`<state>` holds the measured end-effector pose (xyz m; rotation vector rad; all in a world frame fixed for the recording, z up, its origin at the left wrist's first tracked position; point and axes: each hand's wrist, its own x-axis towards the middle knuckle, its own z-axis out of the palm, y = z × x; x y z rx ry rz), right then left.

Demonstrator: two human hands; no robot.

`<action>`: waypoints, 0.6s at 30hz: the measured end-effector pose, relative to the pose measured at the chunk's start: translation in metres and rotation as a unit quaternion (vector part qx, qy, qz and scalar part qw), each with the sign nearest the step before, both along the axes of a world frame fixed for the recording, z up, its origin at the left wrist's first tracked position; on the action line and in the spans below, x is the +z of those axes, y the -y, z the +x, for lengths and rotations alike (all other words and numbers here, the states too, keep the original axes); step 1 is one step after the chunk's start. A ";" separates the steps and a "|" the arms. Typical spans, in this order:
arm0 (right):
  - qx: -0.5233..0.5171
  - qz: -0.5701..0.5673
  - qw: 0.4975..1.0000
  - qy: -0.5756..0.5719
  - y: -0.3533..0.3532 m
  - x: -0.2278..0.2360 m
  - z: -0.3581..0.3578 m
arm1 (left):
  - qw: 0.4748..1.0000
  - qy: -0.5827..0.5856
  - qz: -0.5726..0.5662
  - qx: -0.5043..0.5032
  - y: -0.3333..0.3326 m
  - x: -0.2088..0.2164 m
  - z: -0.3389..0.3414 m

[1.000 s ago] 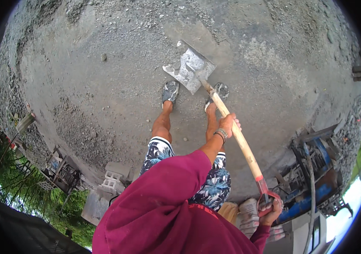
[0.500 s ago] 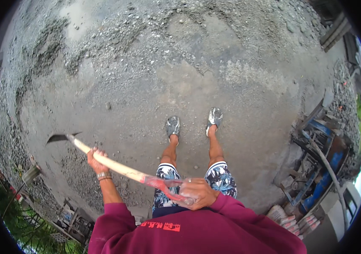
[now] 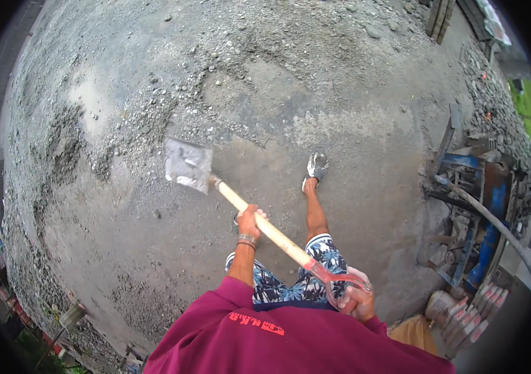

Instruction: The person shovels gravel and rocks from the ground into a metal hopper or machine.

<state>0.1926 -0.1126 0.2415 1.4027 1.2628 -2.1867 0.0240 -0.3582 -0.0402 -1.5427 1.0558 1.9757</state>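
Note:
A square-bladed shovel [image 3: 281, 242] slants across the front of my body. Its pale wooden shaft ends in a red D-shaped handle, and its grey blade [image 3: 189, 164] is at the upper left, over the ground. My left hand [image 3: 250, 221] is wrapped round the middle of the shaft. Lower down on the right, my right hand [image 3: 359, 296] is closed on the D-handle. The blade's face looks grey and dusty; I cannot tell whether it touches the ground. My right foot, in a grey-and-white clog [image 3: 317, 165], stands on the ground, while the left foot is mostly hidden behind my left hand.
Loose gravel [image 3: 215, 53] spreads across the far ground. To the right lies a heap of blue and rusty metal frames [image 3: 465, 212] with a long pole over it. Stacked sacks [image 3: 465, 318] are at the lower right, and wooden posts [image 3: 441, 20] are at the far right.
The shovel blade has swung from the left toward the upper middle, its broad face now showing. Both hands have moved to the right with it, and the scene has shifted as my body turned.

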 end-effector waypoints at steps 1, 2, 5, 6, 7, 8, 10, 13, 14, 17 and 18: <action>-0.063 -0.003 0.998 -0.005 -0.013 0.006 0.002 | 0.998 -0.008 0.007 -0.055 -0.038 -0.022 -0.013; -0.128 -0.002 0.992 -0.011 -0.031 0.007 0.000 | 0.995 -0.025 0.025 -0.091 -0.084 -0.027 -0.026; -0.251 -0.051 0.966 -0.007 -0.081 -0.002 -0.014 | 0.980 -0.023 0.065 -0.185 -0.205 -0.028 -0.073; -0.292 -0.069 0.953 0.040 -0.094 -0.004 -0.019 | 0.975 -0.010 0.069 -0.213 -0.239 -0.029 -0.083; -0.336 -0.089 0.936 0.061 -0.105 -0.009 -0.020 | 0.968 0.003 0.075 -0.239 -0.271 -0.032 -0.090; -0.374 -0.107 0.918 0.076 -0.118 -0.021 -0.022 | 0.962 0.013 0.068 -0.265 -0.297 -0.033 -0.100; -0.405 -0.098 0.904 0.096 -0.140 -0.021 -0.063 | 0.952 0.023 0.056 -0.300 -0.332 -0.045 -0.113; -0.462 -0.160 0.870 0.059 -0.178 -0.031 -0.124 | 0.946 0.082 0.019 -0.314 -0.366 -0.051 -0.141; -0.466 -0.109 0.874 0.086 -0.176 -0.036 -0.143 | 0.947 0.101 0.040 -0.303 -0.366 -0.051 -0.140; -0.461 -0.035 0.882 0.091 -0.171 -0.052 -0.206 | 0.958 0.108 0.098 -0.248 -0.361 -0.048 -0.196; -0.473 -0.058 0.875 0.084 -0.169 -0.038 -0.216 | 0.957 0.106 0.114 -0.244 -0.357 -0.041 -0.193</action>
